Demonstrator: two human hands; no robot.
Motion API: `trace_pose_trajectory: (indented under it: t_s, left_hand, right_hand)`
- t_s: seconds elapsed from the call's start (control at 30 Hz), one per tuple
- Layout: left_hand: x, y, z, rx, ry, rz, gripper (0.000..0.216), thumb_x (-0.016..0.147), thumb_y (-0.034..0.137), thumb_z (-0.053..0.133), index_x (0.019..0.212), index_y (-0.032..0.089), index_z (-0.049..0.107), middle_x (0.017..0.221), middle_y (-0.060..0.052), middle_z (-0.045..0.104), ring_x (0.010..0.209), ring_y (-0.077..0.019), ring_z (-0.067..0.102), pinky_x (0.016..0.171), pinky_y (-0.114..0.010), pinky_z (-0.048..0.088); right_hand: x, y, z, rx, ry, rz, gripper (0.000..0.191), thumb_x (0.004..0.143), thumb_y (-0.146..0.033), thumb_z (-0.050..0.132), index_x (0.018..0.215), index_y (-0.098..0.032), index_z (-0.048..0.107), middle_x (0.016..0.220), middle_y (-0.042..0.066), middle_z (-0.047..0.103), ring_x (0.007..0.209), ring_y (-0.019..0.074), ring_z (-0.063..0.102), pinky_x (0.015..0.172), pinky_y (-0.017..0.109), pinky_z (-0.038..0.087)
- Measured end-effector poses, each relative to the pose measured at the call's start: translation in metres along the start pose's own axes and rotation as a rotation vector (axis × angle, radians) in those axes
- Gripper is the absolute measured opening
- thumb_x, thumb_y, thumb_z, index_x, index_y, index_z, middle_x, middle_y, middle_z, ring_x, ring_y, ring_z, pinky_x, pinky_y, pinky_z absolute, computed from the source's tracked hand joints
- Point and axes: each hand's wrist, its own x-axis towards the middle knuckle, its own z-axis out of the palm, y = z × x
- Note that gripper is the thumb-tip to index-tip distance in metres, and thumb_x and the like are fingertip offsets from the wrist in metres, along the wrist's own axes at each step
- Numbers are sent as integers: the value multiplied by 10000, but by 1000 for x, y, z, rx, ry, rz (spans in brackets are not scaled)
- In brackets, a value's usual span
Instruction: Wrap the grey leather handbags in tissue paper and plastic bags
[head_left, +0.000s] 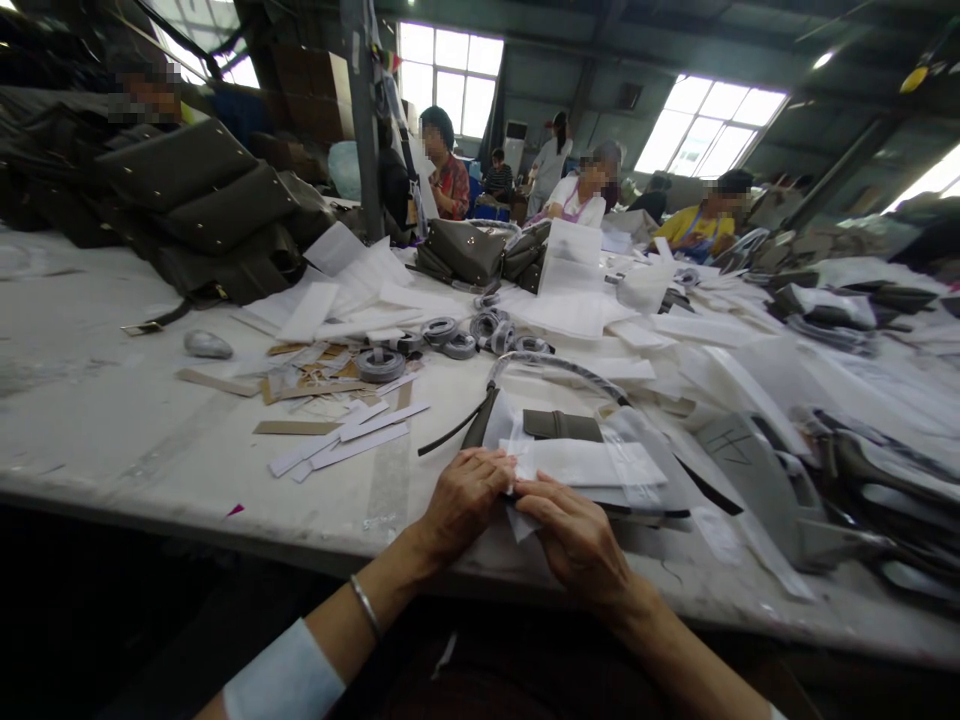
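A dark grey-green handbag (544,423) lies on the table in front of me, partly covered by thin white packing foam (585,463). Its plastic-wrapped handle (559,360) arches toward the back. My left hand (469,495) is at the left end of the foam, its fingers bent and pressed together on the edge. Right beside it, my right hand (574,530) grips the same end with curled fingers, and a loose flap of foam hangs below. Clear film crosses the foam's right part. The fingertips' exact hold is partly hidden.
White and tan strips (360,435) lie to the left, near rolled grey straps (380,365) and a grey computer mouse (208,345). Dark bags (217,200) are piled at back left. A grey template (757,480) and more wrapped pieces crowd the right. Several people sit behind.
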Motion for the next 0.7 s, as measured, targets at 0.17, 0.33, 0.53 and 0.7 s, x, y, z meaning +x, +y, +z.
trace_pose_trajectory:
  t_s: [0.17,0.33,0.53,0.7]
  left_hand:
    - [-7,-2,-7,-83,-28,63,200,989,146,461,1074,197,635,1198,-56,706,1239,-189,589,1078,-417,439]
    - [-5,0,-6,-15,-10,57,216,1004,169,445,1067,183,651,1147,-68,727,1168,-195,637,1054,-428,467]
    - [-6,6,-1,42,-9,44,237,988,141,428,1001,187,660,1197,-54,710,1208,-211,610,1083,-442,437]
    - [-4,15,-13,-37,-85,-44,329,881,152,542,1207,156,590,1256,-92,676,1278,-268,548,1119,-537,367]
  right_hand:
    - [3,-2,-3,-3,22,20,360,850,6,463,1079,-212,635,1056,62,740,1003,171,703,1017,358,529]
    - [1,-13,-2,-61,-1,-25,307,859,-12,496,1014,-213,667,1090,62,734,1082,201,665,1009,390,537]
    - [-1,-22,-5,-148,-27,-51,286,869,-35,538,1030,-228,675,1053,33,750,1120,221,636,1082,476,450]
    - [26,-10,-7,-191,-33,-3,276,912,-72,522,1039,-259,680,1022,14,750,1089,217,625,1074,487,397]
